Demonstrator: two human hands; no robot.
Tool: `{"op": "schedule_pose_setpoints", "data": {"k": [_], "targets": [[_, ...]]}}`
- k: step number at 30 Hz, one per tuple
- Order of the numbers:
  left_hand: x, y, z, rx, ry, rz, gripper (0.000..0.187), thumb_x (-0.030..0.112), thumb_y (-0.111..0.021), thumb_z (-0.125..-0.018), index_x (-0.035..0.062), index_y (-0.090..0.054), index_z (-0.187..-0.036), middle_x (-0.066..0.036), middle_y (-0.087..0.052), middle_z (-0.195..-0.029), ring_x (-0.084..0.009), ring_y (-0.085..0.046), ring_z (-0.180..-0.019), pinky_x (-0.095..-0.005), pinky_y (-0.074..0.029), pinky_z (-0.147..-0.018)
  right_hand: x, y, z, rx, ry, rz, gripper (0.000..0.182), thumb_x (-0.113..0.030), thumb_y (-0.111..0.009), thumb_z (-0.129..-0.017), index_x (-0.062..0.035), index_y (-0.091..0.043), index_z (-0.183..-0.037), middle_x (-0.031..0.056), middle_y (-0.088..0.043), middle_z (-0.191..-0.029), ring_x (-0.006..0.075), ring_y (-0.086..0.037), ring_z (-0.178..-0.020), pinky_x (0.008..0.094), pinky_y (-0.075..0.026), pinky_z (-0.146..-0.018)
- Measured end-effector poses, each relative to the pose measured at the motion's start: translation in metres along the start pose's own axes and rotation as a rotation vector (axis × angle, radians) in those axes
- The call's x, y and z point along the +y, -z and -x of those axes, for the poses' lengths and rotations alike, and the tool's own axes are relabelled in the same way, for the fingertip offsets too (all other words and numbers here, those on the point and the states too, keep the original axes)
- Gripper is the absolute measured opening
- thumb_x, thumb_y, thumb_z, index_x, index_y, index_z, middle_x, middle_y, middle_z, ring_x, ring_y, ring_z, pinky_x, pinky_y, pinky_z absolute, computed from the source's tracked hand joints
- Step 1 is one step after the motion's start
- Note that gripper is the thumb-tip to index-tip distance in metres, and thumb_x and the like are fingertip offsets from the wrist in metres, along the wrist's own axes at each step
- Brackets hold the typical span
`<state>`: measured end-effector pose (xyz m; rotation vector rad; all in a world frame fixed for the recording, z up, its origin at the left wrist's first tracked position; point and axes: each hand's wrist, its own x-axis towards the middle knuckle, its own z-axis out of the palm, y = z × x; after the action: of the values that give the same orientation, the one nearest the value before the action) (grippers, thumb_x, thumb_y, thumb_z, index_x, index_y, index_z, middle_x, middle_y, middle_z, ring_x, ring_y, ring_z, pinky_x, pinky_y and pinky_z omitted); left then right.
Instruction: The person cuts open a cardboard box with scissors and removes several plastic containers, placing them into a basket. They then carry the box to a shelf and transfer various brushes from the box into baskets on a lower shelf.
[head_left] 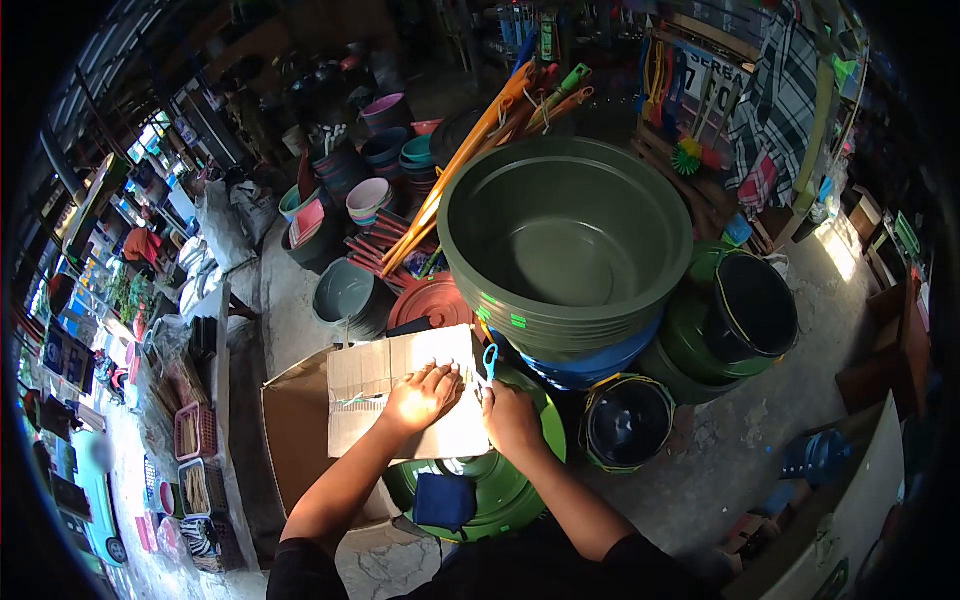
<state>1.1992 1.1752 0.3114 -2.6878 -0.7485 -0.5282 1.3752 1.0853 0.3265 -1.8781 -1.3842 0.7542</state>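
While the left hand [425, 395] presses flat, fingers spread, on the cardboard [400, 385], the right hand [508, 415] grips blue scissors [490, 360]: likely light, stiff, creasable sheet, best held near edge.

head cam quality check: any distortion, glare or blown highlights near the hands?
Head view: strong fisheye, black vignette at the corners; sunlight overexposes the left hand and the cardboard flap; the right hand is evenly lit; sun patch on the floor at right.

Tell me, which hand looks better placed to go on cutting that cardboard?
Probably the right hand: it holds the blue-handled scissors at the edge of the cardboard flap. The left hand lies flat on the flap, steadying it.
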Motion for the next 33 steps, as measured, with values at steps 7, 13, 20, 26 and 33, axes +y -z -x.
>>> {"op": "schedule_pose_setpoints", "data": {"k": [7, 13, 20, 26, 33], "targets": [[0.004, -0.005, 0.004, 0.055, 0.047, -0.014, 0.038, 0.028, -0.076, -0.082, 0.0089, -0.065, -0.112, -0.007, -0.073, -0.104, -0.0272, -0.073, -0.092, -0.0359, -0.059, -0.073, 0.003, -0.006, -0.009, -0.033, -0.015, 0.004, 0.025, -0.02, -0.053, -0.097, 0.0019, -0.065, -0.098, 0.0258, -0.067, -0.094, 0.0451, -0.064, -0.089, 0.0516, -0.052, -0.08], [0.004, -0.012, 0.008, 0.099, 0.057, -0.007, 0.038, 0.027, -0.075, -0.082, 0.0093, -0.065, -0.114, -0.008, -0.073, -0.105, -0.0266, -0.073, -0.093, -0.0362, -0.058, -0.071, 0.001, -0.01, -0.011, -0.019, -0.039, 0.027, 0.024, -0.022, -0.054, -0.096, -0.0019, -0.068, -0.1, 0.0245, -0.068, -0.092, 0.0449, -0.064, -0.088, 0.0517, -0.052, -0.078], [0.01, -0.009, 0.008, 0.067, 0.096, -0.007, 0.04, 0.027, -0.074, -0.082, 0.0097, -0.064, -0.117, -0.007, -0.072, -0.107, -0.0258, -0.072, -0.093, -0.0354, -0.058, -0.074, 0.015, -0.006, -0.007, -0.048, 0.057, -0.045, 0.018, -0.017, -0.059, -0.091, -0.0017, -0.066, -0.097, 0.0229, -0.068, -0.093, 0.0425, -0.066, -0.085, 0.0511, -0.052, -0.077], [0.012, -0.008, 0.007, 0.072, 0.113, -0.018, 0.037, 0.026, -0.073, -0.083, 0.0106, -0.066, -0.116, -0.007, -0.071, -0.105, -0.025, -0.072, -0.092, -0.0355, -0.058, -0.074, 0.005, 0.003, -0.001, -0.077, -0.002, -0.059, 0.018, -0.018, -0.059, -0.092, -0.0013, -0.067, -0.094, 0.0223, -0.068, -0.089, 0.0425, -0.066, -0.085, 0.0508, -0.052, -0.076], [0.01, -0.009, 0.009, 0.122, 0.175, 0.039, 0.029, 0.017, -0.072, -0.081, 0.0081, -0.068, -0.108, -0.009, -0.072, -0.101, -0.0248, -0.072, -0.091, -0.0355, -0.058, -0.073, -0.001, -0.003, -0.007, -0.034, -0.044, 0.024, 0.023, -0.023, -0.057, -0.095, -0.0039, -0.068, -0.097, 0.0219, -0.068, -0.089, 0.0429, -0.065, -0.087, 0.0507, -0.052, -0.077]]}}
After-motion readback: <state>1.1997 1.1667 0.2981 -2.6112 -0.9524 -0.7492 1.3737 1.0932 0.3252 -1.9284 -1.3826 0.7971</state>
